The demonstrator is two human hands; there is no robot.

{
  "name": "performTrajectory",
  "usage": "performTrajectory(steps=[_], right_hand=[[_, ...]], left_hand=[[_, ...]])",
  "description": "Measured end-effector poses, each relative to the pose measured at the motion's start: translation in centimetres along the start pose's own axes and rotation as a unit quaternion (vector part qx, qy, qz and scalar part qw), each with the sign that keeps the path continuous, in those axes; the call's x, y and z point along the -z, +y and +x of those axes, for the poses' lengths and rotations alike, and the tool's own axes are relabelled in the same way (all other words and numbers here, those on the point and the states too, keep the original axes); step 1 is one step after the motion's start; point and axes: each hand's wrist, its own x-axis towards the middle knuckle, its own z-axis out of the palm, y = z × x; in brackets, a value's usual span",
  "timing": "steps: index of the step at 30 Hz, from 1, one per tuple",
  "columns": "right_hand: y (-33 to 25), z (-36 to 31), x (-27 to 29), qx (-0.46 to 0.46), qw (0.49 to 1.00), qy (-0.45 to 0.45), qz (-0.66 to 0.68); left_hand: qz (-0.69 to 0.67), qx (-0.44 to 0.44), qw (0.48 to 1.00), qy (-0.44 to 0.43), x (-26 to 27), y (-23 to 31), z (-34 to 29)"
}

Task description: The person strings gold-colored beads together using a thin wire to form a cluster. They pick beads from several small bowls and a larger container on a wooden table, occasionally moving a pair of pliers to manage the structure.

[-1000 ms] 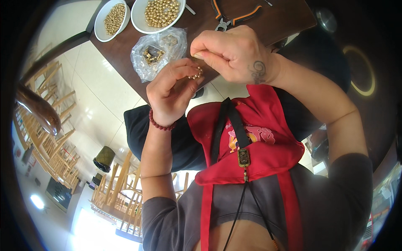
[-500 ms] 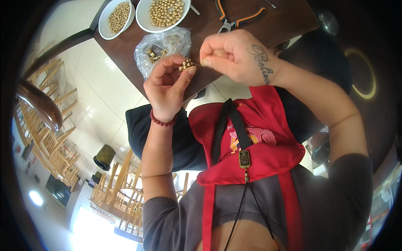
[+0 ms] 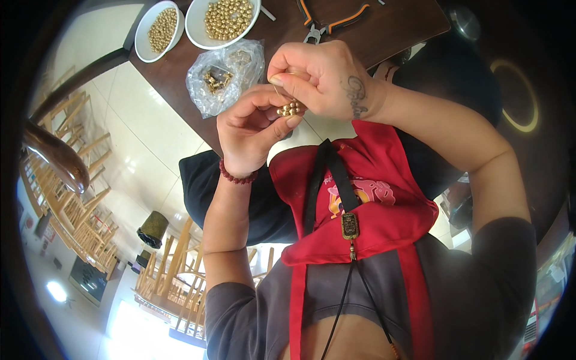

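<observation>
A small cluster of gold beads [image 3: 289,109] sits pinched between the thumb and fingers of my left hand [image 3: 252,127]. Close beside it on the right, my right hand [image 3: 321,81] pinches a thin thread or wire [image 3: 277,90] that runs down toward the cluster. Both hands are held above the near edge of the dark table. Just beyond my left hand, a clear plastic bag [image 3: 204,99] lies on the table with gold metal pieces [image 3: 217,81] in it. My right fingers partly hide the thread's course.
Two white bowls of gold beads stand at the far left, the smaller one [image 3: 141,43] beside the larger one [image 3: 193,33]. Orange-and-black handled pliers [image 3: 314,33] lie beyond my right hand. Stacked wooden chairs [image 3: 78,222] and a dark bin [image 3: 153,229] stand on the left.
My left hand has moved right with the bead cluster. My right hand has come left, so the two hands are now close together. The view has shifted slightly.
</observation>
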Motion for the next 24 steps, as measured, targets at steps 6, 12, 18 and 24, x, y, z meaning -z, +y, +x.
performTrajectory(steps=[6, 12, 18, 24], right_hand=[[0.3, -0.1, -0.3, 0.051, 0.997, 0.022, -0.057], [0.4, 0.0, -0.2, 0.050, 0.997, 0.014, -0.061], [0.5, 0.4, 0.2, 0.023, 0.998, -0.011, -0.051], [1.0, 0.7, 0.5, 0.025, 0.997, -0.002, -0.073]], left_hand=[[-0.006, -0.005, 1.000, 0.023, 0.0, -0.4, -0.4], [-0.029, -0.032, 0.997, 0.065, -1.2, 0.2, -0.4], [0.075, -0.039, 0.996, 0.028, -0.6, 0.2, -0.2], [0.095, -0.062, 0.993, 0.037, -0.2, -0.1, 0.1]])
